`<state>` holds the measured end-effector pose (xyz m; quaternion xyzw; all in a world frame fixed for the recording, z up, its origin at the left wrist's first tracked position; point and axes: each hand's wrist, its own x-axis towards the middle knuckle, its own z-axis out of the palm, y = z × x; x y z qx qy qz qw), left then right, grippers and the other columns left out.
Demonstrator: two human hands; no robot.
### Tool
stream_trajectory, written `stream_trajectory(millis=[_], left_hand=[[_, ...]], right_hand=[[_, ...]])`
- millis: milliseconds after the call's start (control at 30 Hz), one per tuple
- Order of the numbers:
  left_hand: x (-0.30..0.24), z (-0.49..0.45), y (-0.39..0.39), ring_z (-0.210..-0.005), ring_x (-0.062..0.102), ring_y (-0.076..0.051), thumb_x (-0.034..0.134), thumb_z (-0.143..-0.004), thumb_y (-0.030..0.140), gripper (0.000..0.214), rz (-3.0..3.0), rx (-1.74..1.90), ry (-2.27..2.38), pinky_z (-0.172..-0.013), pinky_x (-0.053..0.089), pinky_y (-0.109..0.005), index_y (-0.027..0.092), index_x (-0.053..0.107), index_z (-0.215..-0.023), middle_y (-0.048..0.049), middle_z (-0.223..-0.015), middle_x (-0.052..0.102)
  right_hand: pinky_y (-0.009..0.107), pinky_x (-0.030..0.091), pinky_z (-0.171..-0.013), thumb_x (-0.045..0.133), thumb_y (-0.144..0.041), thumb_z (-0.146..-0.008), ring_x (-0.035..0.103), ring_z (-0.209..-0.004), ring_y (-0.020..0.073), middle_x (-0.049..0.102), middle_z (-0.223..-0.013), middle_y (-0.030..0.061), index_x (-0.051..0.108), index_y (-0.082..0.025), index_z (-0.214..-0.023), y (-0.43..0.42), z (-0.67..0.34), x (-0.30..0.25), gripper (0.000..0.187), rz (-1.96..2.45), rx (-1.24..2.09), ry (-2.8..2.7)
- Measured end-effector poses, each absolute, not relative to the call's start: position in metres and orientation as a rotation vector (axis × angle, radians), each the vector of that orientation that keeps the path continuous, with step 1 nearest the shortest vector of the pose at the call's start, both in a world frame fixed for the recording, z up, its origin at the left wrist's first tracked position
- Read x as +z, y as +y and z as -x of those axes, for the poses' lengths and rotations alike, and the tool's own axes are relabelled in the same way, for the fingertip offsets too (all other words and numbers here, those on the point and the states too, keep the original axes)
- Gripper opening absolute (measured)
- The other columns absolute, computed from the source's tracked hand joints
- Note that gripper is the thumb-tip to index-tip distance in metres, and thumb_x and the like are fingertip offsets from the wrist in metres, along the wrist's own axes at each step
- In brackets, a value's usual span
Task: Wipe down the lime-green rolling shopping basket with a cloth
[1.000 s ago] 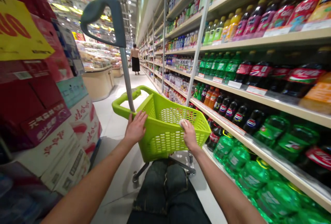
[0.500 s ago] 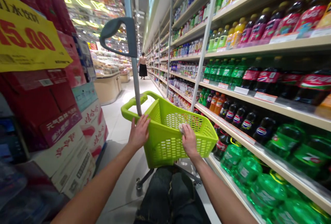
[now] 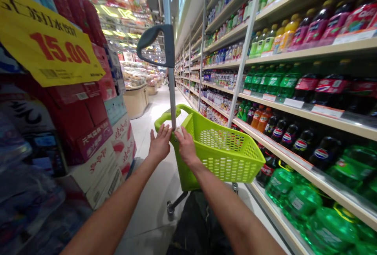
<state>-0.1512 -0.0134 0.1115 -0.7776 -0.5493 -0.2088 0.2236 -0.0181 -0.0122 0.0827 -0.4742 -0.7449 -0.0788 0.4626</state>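
Observation:
A lime-green wheeled shopping basket (image 3: pixel 226 160) stands in the aisle just in front of me. Its grey pole (image 3: pixel 172 101) rises to a grey handle (image 3: pixel 156 44). My left hand (image 3: pixel 160 145) grips the basket's near rim just left of the pole, fingers curled over the edge. My right hand (image 3: pixel 185 147) presses on the same rim right of the pole, closed on a small white cloth (image 3: pixel 178 131) that peeks out under the fingertips. The two hands are almost touching. My dark trouser leg shows below the basket.
Shelves (image 3: pixel 294 103) of soft-drink bottles run along the right, green bottles (image 3: pixel 297 204) lowest. On the left are stacked red and white cartons (image 3: pixel 97 145) under a yellow 15.00 price sign (image 3: pixel 50 46). The tiled aisle floor (image 3: pixel 153 129) runs ahead past a beige counter (image 3: pixel 136 99).
My right hand slid with the white cloth from the basket's right-hand rim to the corner by the pole. My left hand stayed on the rim. The view swung to the left.

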Motion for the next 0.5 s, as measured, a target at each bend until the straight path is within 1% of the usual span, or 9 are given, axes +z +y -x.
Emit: stream_trajectory(millis=[100, 200, 300, 400, 500], left_hand=[[0.111, 0.152, -0.015, -0.133, 0.013, -0.021, 0.034, -0.068, 0.006, 0.065, 2.15, -0.6, -1.523, -0.104, 0.01, -0.055, 0.019, 0.032, -0.131, -0.0044, -0.141, 0.028], [0.108, 0.146, -0.015, -0.133, 0.012, -0.022, 0.034, -0.067, 0.007, 0.064, 2.135, -0.643, -1.544, -0.104, 0.011, -0.056, 0.016, 0.032, -0.131, -0.0061, -0.142, 0.027], [0.105, 0.137, -0.017, -0.133, 0.011, -0.024, 0.033, -0.07, 0.009, 0.062, 2.085, -0.693, -1.567, -0.103, 0.012, -0.057, 0.012, 0.032, -0.131, -0.0089, -0.141, 0.027], [0.103, 0.134, -0.02, -0.133, 0.011, -0.024, 0.034, -0.07, 0.011, 0.062, 2.069, -0.692, -1.569, -0.102, 0.012, -0.058, 0.01, 0.03, -0.132, -0.0102, -0.142, 0.025], [0.102, 0.137, -0.021, -0.133, 0.01, -0.024, 0.035, -0.068, 0.011, 0.065, 2.083, -0.659, -1.551, -0.103, 0.009, -0.058, 0.009, 0.027, -0.133, -0.0099, -0.143, 0.021]], right_hand=[[0.035, 0.033, -0.099, 0.036, 0.001, -0.076, 0.04, -0.118, 0.0189, 0.043, -0.131, 0.0028, 0.055, -0.025, -0.115, -0.023, -0.027, 0.065, 0.05, 1.22, -0.219, -1.84], [0.039, 0.033, -0.098, 0.036, 0.004, -0.072, 0.041, -0.117, 0.0211, 0.046, -0.128, 0.0077, 0.056, -0.021, -0.114, -0.032, -0.065, 0.046, 0.052, 1.351, -0.252, -1.723], [0.038, 0.035, -0.097, 0.036, 0.001, -0.074, 0.041, -0.117, 0.0218, 0.046, -0.128, 0.0108, 0.057, -0.018, -0.113, -0.03, -0.052, 0.047, 0.048, 1.35, -0.262, -1.682], [0.036, 0.035, -0.096, 0.038, 0.0, -0.075, 0.041, -0.116, 0.0206, 0.045, -0.129, 0.0087, 0.055, -0.021, -0.116, -0.023, -0.02, 0.058, 0.049, 1.286, -0.259, -1.712], [0.036, 0.034, -0.097, 0.037, 0.003, -0.072, 0.041, -0.117, 0.0203, 0.046, -0.129, 0.0079, 0.054, -0.022, -0.116, -0.026, -0.032, 0.053, 0.053, 1.304, -0.291, -1.722]])
